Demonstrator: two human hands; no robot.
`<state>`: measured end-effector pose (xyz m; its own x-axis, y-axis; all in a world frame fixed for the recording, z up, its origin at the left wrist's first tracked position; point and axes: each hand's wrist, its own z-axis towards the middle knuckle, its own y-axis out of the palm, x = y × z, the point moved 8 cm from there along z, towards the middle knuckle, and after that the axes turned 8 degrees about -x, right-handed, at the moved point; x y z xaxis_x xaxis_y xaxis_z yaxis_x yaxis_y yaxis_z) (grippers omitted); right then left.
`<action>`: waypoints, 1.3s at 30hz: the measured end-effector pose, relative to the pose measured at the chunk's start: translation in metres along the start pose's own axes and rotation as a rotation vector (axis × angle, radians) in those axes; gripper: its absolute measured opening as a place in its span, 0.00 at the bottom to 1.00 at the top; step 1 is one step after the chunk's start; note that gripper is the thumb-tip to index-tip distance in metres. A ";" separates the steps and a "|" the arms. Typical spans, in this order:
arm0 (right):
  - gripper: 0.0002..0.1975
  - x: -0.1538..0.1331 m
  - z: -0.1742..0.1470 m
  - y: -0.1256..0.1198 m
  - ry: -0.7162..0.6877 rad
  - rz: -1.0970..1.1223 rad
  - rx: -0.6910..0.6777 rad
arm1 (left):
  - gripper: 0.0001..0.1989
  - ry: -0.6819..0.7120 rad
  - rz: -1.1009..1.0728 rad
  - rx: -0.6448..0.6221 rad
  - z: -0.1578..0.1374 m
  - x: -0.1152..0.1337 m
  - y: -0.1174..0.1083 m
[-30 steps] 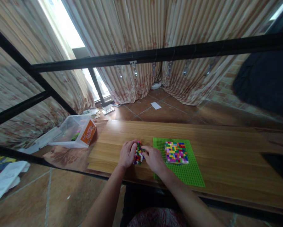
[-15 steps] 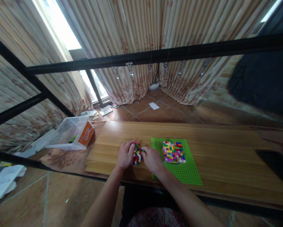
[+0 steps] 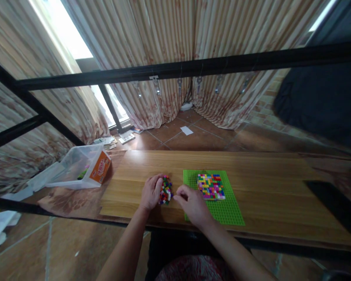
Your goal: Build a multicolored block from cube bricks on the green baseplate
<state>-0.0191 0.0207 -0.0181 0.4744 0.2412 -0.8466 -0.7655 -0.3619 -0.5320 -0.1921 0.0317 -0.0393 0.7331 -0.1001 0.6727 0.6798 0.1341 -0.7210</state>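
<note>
A small heap of toy bricks point(image 3: 165, 191) in many colours lies on the wooden tabletop between my hands. My left hand point(image 3: 150, 192) rests on the wood with its fingers loosely spread, curved along the heap's left side. On the other side, my right hand point(image 3: 192, 203) has thumb and forefinger drawn together close to the heap's right edge. Whatever those fingertips hold is too small to make out. Right of that hand, a multicoloured block of bricks point(image 3: 211, 187) is on a green studded baseplate point(image 3: 229, 212).
A clear plastic box point(image 3: 72, 164) with an orange label stands left of the tabletop point(image 3: 266, 191). A dark flat object point(image 3: 330, 205) lies at the right. A black metal bar point(image 3: 169, 72) crosses in front of the curtains point(image 3: 152, 35). Papers lie on the tiled floor.
My right hand has drawn slightly back toward me from the heap, and the green brick at its fingertips no longer shows. My left hand stays beside the heap. The view has shifted a little.
</note>
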 end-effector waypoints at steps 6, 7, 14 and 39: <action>0.08 0.016 -0.042 -0.032 0.046 0.150 0.036 | 0.21 -0.006 -0.018 -0.001 0.001 -0.002 0.000; 0.10 0.021 -0.047 -0.040 0.063 0.153 0.050 | 0.21 -0.008 -0.020 -0.001 0.001 -0.002 0.000; 0.10 0.031 -0.054 -0.099 0.073 -0.030 0.227 | 0.21 -0.013 -0.016 -0.008 0.001 0.001 -0.001; 0.11 0.019 -0.040 -0.099 -0.182 -0.441 0.261 | 0.21 -0.036 -0.034 -0.008 0.001 0.000 0.001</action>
<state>0.0831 0.0254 0.0178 0.7102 0.4797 -0.5153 -0.6040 0.0392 -0.7960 -0.1919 0.0328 -0.0399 0.7083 -0.0689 0.7026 0.7049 0.1237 -0.6984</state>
